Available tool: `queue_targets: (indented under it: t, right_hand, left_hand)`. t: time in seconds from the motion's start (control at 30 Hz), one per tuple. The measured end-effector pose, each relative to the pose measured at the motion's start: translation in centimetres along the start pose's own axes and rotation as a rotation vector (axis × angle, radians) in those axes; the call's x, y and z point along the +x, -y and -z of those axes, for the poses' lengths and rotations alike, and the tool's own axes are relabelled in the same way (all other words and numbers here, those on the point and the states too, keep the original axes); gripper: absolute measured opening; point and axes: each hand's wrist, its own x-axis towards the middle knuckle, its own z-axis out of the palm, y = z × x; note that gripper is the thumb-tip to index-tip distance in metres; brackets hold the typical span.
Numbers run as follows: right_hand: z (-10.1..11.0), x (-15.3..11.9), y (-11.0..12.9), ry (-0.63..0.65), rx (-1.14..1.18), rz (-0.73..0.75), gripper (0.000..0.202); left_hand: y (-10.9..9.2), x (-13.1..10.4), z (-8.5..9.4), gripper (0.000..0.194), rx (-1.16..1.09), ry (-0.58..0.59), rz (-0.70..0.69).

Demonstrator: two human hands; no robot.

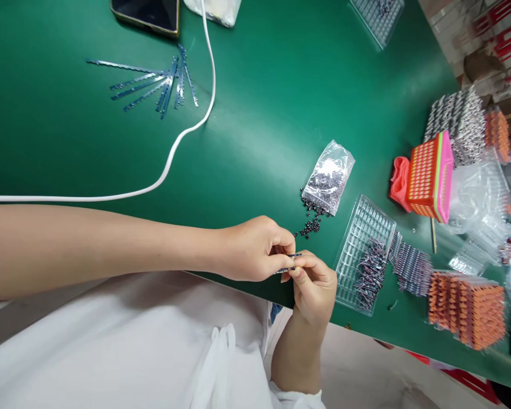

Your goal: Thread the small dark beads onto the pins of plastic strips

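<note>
My left hand (255, 250) is closed around thin dark blue strips (285, 270), whose ends stick out between thumb and fingers. Against those ends, my right hand (314, 287) pinches with thumb and forefinger; whatever lies in that pinch is too small to name. Just beyond the hands, small dark beads (311, 225) are spilled from a clear plastic bag (330, 176). To the right of my right hand is a clear compartment tray (348, 278) with a pile of thin dark pieces (372, 272) in it. More blue strips (166, 82) lie fanned out at the upper left.
A white cable (170, 153) curves across the green table (264, 113). A phone (147, 14) lies at the back. On the right are an orange basket (423, 173), red cloth (400, 183), stacked trays of orange pieces (466, 309) and a dark stack (412, 267).
</note>
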Motion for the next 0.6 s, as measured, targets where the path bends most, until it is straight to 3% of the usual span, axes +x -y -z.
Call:
queue_targets:
  t: [0.37,0.6]
  right_hand:
    - [0.03,-0.03,0.15,-0.021,-0.058,-0.004,0.009]
    - [-0.27,-0.02,-0.05,-0.127,-0.117,0.055,0.010]
  left_hand:
    - [-0.65,0.19,0.49,0.017,0.014,0.019,0.060]
    - [-0.08,0.39,0.49,0.022,0.077,-0.048,0.083]
